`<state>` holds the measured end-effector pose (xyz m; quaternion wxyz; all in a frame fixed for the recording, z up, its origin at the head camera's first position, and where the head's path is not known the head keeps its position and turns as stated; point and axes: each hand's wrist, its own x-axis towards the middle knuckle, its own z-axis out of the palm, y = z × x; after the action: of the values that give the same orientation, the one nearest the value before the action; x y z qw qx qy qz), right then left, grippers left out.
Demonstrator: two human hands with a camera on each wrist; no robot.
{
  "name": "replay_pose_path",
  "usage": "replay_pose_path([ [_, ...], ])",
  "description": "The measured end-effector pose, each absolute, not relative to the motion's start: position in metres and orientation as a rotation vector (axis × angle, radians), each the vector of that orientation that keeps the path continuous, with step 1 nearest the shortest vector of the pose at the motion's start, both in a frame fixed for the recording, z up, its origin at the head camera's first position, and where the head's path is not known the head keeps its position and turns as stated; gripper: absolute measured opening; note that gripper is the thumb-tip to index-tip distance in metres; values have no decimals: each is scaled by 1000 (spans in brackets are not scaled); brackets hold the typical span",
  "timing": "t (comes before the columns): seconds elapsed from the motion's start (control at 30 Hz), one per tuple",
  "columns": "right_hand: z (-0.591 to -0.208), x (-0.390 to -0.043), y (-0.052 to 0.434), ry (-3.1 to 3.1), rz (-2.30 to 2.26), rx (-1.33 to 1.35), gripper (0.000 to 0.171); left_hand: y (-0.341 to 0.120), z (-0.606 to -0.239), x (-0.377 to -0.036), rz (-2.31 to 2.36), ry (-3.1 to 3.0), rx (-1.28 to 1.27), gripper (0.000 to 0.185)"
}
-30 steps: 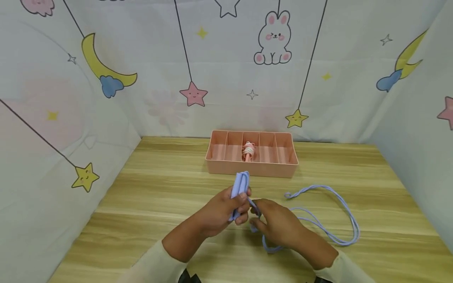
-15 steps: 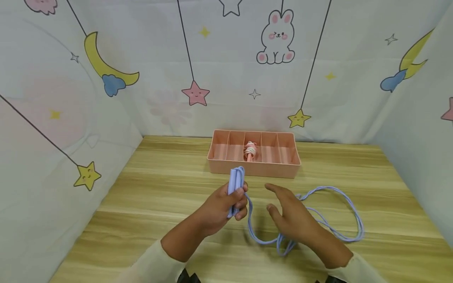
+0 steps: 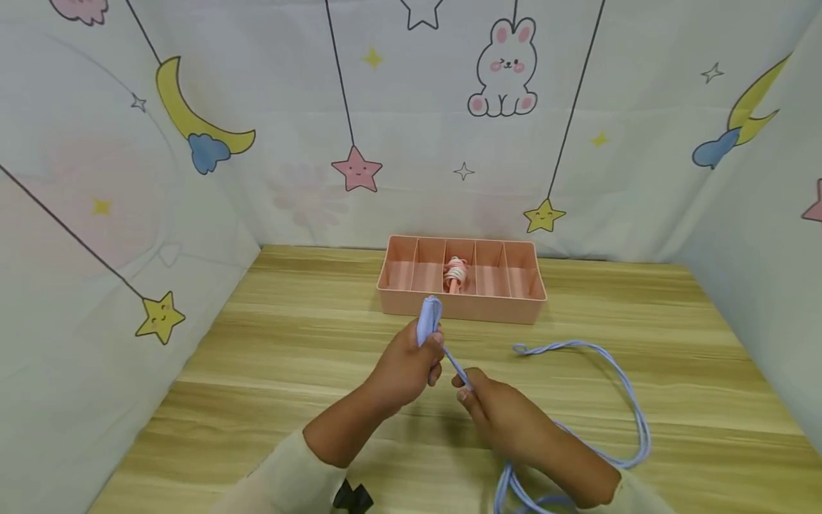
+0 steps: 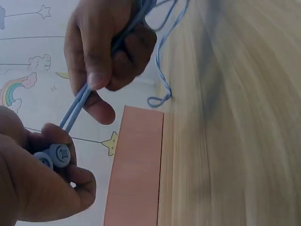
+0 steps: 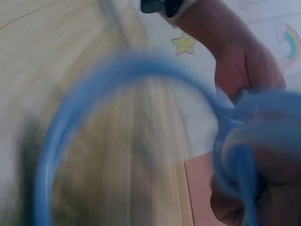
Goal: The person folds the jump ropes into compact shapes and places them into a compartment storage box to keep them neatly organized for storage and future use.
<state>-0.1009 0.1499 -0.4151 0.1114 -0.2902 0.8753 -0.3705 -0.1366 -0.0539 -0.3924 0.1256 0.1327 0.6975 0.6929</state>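
My left hand grips the light blue handles of a jump rope, their tops sticking up above the fist. In the left wrist view, two round handle ends show between the fingers. The rope's blue cord runs taut, doubled, from the handles to my right hand, which holds it between thumb and fingers. More cord hangs below the right hand, and a long loop lies on the table to the right. A blurred arc of cord crosses the right wrist view.
At the back of the wooden table stands a pink box with several compartments. Its middle compartment holds a bundled pink jump rope wound with pale cord. A printed cloth hangs behind and along both sides.
My right hand opened and moved off the cord, then came back in and took hold of it near the handles. The left hand has tilted the handles; the loose cord has shifted.
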Motion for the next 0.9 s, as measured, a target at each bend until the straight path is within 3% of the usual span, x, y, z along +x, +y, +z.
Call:
replay_pose_path([
  [0.1, -414, -96, 150, 2636, -926, -938, 29, -55, -399, -139, 1756, 2447, 374, 16],
  [0.23, -414, -99, 156, 2544, -1053, -866, 23, -58, -404, -142, 1491, 2766, 427, 12],
  [0.43, -423, -112, 169, 2411, -1247, -601, 36, -62, -403, -143, 1994, 2125, 406, 17],
  [0.67, -425, -113, 170, 2515, -1194, -528, 44, -63, -394, -141, 2242, 1581, 354, 17],
  [0.9, -412, -103, 167, 2796, -845, -865, 20, -68, -402, -149, 2068, 1932, 287, 30],
])
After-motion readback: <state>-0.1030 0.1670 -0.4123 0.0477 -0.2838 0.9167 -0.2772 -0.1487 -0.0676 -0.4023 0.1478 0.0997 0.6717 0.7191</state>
